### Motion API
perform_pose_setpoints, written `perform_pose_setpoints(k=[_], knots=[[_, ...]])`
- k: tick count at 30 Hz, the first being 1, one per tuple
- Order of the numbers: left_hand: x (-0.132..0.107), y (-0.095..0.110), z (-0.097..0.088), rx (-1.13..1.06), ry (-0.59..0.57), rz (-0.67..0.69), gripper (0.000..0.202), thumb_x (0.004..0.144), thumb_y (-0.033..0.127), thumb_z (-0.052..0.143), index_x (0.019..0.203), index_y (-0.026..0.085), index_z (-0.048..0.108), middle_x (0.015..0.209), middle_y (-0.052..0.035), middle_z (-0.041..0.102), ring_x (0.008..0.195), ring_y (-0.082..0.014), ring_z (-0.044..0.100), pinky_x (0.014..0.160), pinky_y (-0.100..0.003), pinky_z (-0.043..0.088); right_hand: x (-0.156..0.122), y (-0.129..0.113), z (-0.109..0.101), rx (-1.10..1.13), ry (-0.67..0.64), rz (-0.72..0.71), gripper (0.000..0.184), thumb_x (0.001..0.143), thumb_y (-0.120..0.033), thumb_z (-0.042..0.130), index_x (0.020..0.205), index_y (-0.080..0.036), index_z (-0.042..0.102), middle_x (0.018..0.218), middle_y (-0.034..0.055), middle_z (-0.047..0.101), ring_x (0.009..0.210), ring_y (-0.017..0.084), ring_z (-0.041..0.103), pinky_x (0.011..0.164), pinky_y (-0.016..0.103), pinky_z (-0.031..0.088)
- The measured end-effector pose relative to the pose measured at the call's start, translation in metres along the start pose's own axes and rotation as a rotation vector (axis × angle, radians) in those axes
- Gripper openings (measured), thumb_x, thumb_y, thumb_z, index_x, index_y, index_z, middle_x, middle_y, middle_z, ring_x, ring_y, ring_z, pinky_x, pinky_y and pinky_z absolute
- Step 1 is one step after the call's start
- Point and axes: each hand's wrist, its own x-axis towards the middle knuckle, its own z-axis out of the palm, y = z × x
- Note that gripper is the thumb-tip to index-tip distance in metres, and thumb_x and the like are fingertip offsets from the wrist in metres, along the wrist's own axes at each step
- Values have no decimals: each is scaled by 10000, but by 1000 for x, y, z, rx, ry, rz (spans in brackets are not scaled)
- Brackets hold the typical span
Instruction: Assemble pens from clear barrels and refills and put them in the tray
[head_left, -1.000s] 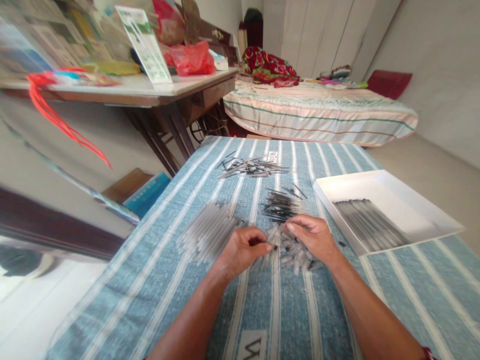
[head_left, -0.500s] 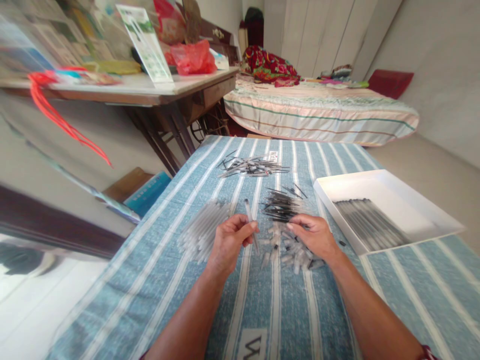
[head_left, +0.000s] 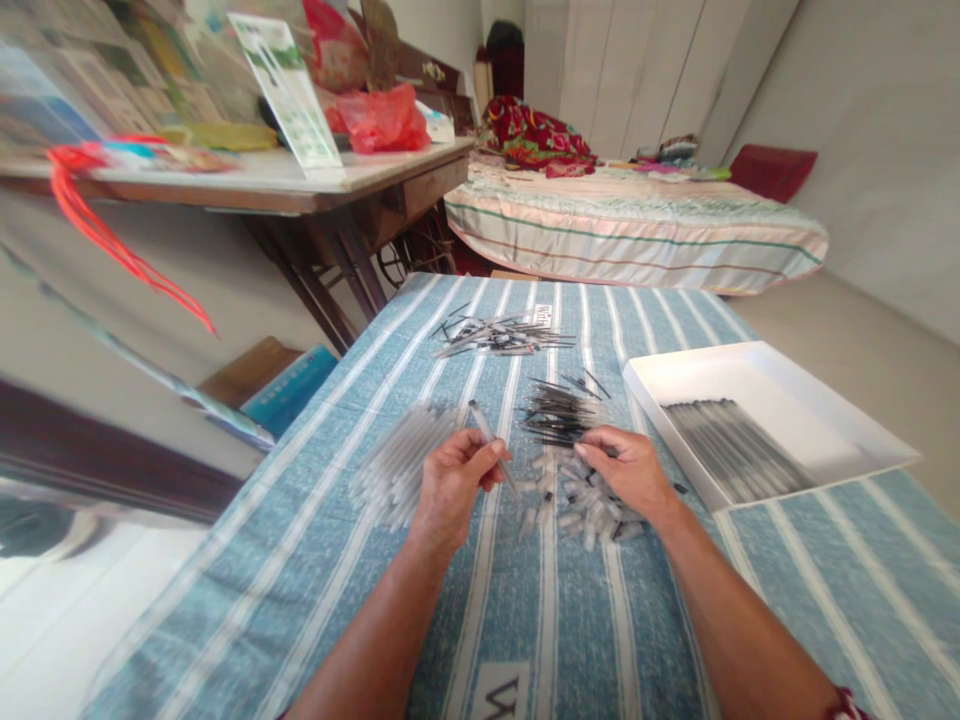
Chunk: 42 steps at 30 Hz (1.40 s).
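My left hand [head_left: 457, 480] is closed round a pen barrel [head_left: 480, 420], translucent with a dark tip, held tilted above the cloth. A bundle of clear pen barrels [head_left: 401, 460] lies just left of that hand. My right hand [head_left: 626, 470] has thumb and forefinger pinched at the near edge of a pile of black pen refills [head_left: 555, 412], on the end of a dark refill; its other fingers are partly hidden. Below and beside this hand are scattered clear pen caps [head_left: 589, 510], some with dark parts.
A white box [head_left: 832, 410] at the right holds a row of dark-filled pens [head_left: 739, 450]. Farther back lies a loose heap of mixed pen parts [head_left: 499, 335]. The striped blue cloth [head_left: 360, 620] covers the table. A cluttered desk [head_left: 300, 195] and a bed [head_left: 637, 225] stand beyond.
The pen barrel in my left hand has tipped, its upper end swinging to the left. My right hand stays at the refill pile. The view has shifted slightly.
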Motion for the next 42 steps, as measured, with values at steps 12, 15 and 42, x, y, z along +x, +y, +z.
perform_pose_setpoints(k=[12, 15, 42], knots=[[1, -1, 0, 12, 13, 4, 148, 698, 268, 660, 684, 129, 611, 559, 9, 584, 446, -59, 462, 424, -176, 339, -1, -1, 9, -254, -113, -301, 132, 812, -183, 532, 701, -189, 602, 699, 31, 596, 720, 164, 551, 685, 284, 427], [1, -2, 0, 2, 18, 3, 143, 693, 262, 665, 692, 128, 614, 598, -1, 609, 444, -54, 460, 420, -176, 337, -2, -2, 14, -319, -150, -417, 138, 829, -166, 513, 732, -189, 607, 775, 57, 606, 813, 185, 551, 735, 313, 432], [-1, 0, 1, 0, 10, 4, 139, 681, 263, 670, 659, 132, 628, 555, 5, 598, 438, -57, 472, 426, -174, 347, -11, -17, 23, -698, -399, -452, 164, 855, -144, 476, 869, -179, 636, 1030, 102, 561, 1166, 251, 371, 905, 370, 362]])
